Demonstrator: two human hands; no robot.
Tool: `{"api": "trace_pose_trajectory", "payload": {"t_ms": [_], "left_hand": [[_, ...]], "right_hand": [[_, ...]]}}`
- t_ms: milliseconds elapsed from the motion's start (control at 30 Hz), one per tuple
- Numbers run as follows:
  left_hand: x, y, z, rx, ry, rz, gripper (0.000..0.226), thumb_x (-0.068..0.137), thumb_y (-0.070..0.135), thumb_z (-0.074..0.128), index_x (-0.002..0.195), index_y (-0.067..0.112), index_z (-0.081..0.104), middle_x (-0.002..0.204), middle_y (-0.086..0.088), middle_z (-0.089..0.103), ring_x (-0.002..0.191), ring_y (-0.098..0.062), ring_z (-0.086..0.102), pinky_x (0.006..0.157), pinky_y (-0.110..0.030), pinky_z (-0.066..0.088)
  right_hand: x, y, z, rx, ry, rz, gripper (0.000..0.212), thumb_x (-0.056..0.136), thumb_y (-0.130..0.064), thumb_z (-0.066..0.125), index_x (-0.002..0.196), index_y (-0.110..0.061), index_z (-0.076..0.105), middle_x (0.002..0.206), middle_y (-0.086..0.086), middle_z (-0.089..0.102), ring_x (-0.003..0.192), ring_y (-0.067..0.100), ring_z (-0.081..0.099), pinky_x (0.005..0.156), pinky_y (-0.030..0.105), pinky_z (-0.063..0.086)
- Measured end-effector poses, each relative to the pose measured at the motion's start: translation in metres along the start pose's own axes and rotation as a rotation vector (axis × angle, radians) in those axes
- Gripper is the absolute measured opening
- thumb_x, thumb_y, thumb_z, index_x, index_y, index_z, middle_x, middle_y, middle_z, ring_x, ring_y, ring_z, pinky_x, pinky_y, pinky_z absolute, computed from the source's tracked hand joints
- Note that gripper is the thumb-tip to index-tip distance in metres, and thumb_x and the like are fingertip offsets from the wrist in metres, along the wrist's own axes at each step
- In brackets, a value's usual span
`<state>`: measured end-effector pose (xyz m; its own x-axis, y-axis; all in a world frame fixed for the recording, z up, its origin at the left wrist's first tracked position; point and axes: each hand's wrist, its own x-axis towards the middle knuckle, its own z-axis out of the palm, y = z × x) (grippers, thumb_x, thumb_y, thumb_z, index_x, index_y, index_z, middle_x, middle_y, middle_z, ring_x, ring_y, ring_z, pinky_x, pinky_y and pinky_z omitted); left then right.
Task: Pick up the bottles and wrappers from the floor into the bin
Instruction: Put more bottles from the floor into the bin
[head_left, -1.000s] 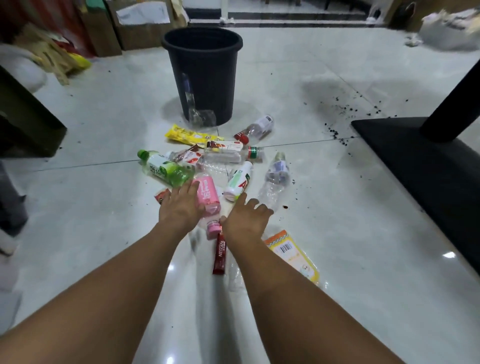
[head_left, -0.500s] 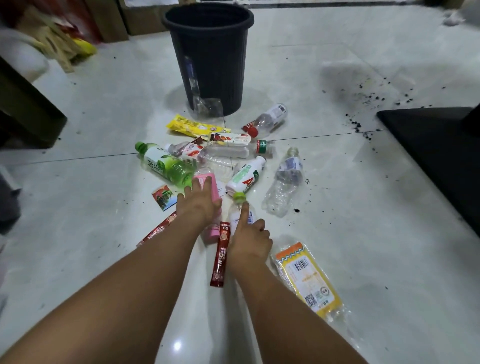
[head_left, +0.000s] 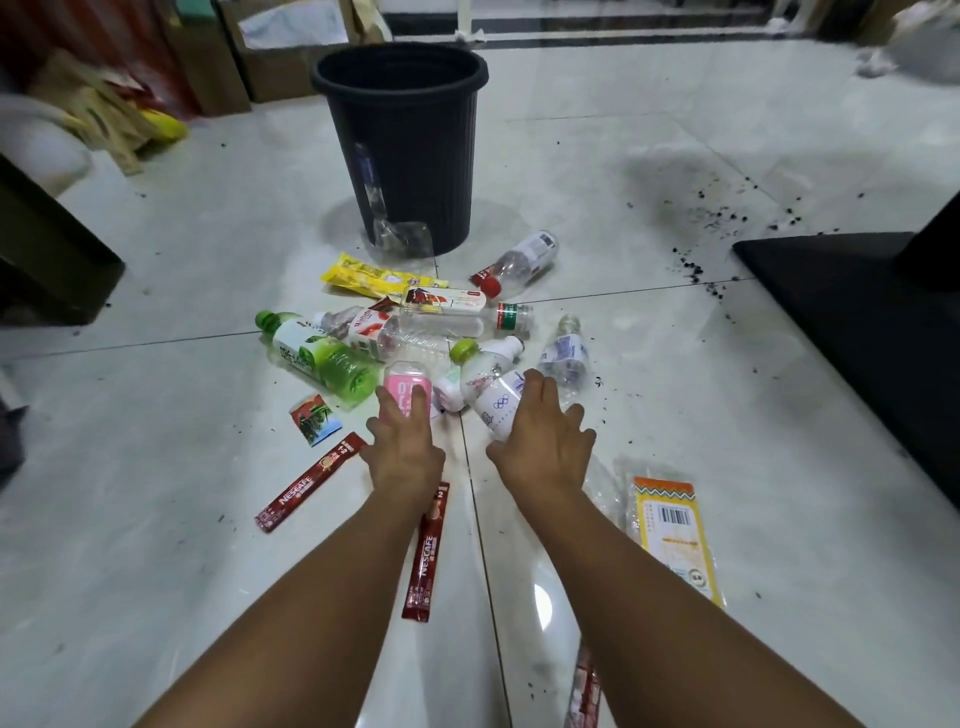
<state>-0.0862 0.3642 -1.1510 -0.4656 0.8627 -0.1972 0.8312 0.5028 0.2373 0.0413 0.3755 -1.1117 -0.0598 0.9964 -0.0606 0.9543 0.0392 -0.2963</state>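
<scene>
1. Hands first: my left hand (head_left: 402, 447) lies flat with its fingers on the pink bottle (head_left: 408, 392), not yet curled round it, so I judge it is settling for a grasp.
2. My right hand (head_left: 543, 436) is wrapped over the clear bottle with the lime-green cap (head_left: 488, 387), fingers spread along its label; I read that as a grasp, and the bottle looks tilted up off the tiles.
3. Litter fans out just ahead because the black bin (head_left: 402, 140) stands upright beyond it, an easy reach forward.
4. Other bottles lie on their sides: a green tea bottle (head_left: 317, 358) to the left, a red-capped bottle (head_left: 519, 262) near the bin's foot.
5. Wrappers lie flat: two Nescafe sticks (head_left: 309, 483) (head_left: 428, 553) by my left wrist, a yellow wrapper (head_left: 363, 273) near the bin, a yellow barcode packet (head_left: 672, 535) beside my right forearm.
6. Flooring is glossy pale tile (head_left: 182, 519) with dark grout lines and scattered black specks (head_left: 691, 267); a black table base (head_left: 857, 317) sits to the right and cardboard boxes (head_left: 291, 52) behind the bin.
</scene>
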Motion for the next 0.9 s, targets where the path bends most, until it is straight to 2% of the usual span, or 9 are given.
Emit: {"api": "trace_pose_trajectory", "payload": {"t_ms": [167, 300, 433, 600, 700, 900], "left_hand": [[0.006, -0.006, -0.034, 0.045, 0.075, 0.066, 0.074, 0.088, 0.038, 0.053, 0.149, 0.033, 0.010, 0.150, -0.023, 0.013, 0.134, -0.039, 0.026, 0.100, -0.052, 0.037], [0.004, -0.015, -0.078, 0.062, 0.110, 0.051, 0.076, 0.084, 0.031, 0.055, 0.148, 0.035, 0.013, 0.147, -0.020, 0.020, 0.132, -0.037, 0.027, 0.099, -0.048, 0.035], [0.005, -0.029, -0.140, 0.084, 0.147, 0.023, 0.069, 0.089, 0.031, 0.051, 0.148, 0.034, 0.015, 0.142, -0.018, 0.025, 0.127, -0.035, 0.031, 0.097, -0.046, 0.037], [0.009, -0.020, -0.244, 0.036, 0.171, 0.004, 0.084, 0.083, 0.029, 0.063, 0.150, 0.023, 0.012, 0.139, -0.013, 0.027, 0.125, -0.032, 0.033, 0.094, -0.044, 0.039], [0.004, -0.005, -0.321, -0.004, 0.230, -0.003, 0.095, 0.079, 0.025, 0.070, 0.149, 0.014, 0.008, 0.137, -0.010, 0.030, 0.124, -0.030, 0.035, 0.091, -0.045, 0.040], [-0.005, 0.027, -0.482, 0.045, 0.266, 0.048, 0.077, 0.078, 0.021, 0.067, 0.141, 0.015, 0.023, 0.132, -0.006, 0.031, 0.122, -0.027, 0.034, 0.092, -0.046, 0.038]], "right_hand": [[0.000, -0.007, -0.013, 0.041, 0.075, -0.080, 0.075, 0.074, -0.044, 0.071, 0.135, -0.021, 0.034, 0.128, -0.001, 0.048, 0.113, 0.027, 0.051, 0.079, 0.035, 0.042], [0.004, -0.019, -0.038, 0.013, 0.112, -0.096, 0.081, 0.072, -0.055, 0.068, 0.138, -0.023, 0.033, 0.124, 0.005, 0.054, 0.114, 0.028, 0.053, 0.080, 0.035, 0.044], [0.017, -0.038, -0.087, -0.117, 0.140, -0.187, 0.078, 0.074, -0.048, 0.068, 0.139, -0.024, 0.032, 0.120, 0.005, 0.055, 0.112, 0.026, 0.053, 0.083, 0.035, 0.043], [0.032, -0.098, -0.173, -0.135, 0.120, -0.280, 0.072, 0.074, -0.047, 0.070, 0.133, -0.022, 0.036, 0.119, 0.006, 0.056, 0.111, 0.027, 0.055, 0.078, 0.034, 0.042], [0.039, -0.132, -0.243, -0.121, 0.115, -0.291, 0.070, 0.075, -0.045, 0.070, 0.131, -0.020, 0.036, 0.116, 0.006, 0.057, 0.107, 0.027, 0.055, 0.071, 0.032, 0.036], [0.045, -0.187, -0.393, -0.114, 0.170, -0.271, 0.074, 0.076, -0.045, 0.069, 0.135, -0.019, 0.033, 0.120, 0.006, 0.055, 0.109, 0.027, 0.055, 0.072, 0.033, 0.036]]}}
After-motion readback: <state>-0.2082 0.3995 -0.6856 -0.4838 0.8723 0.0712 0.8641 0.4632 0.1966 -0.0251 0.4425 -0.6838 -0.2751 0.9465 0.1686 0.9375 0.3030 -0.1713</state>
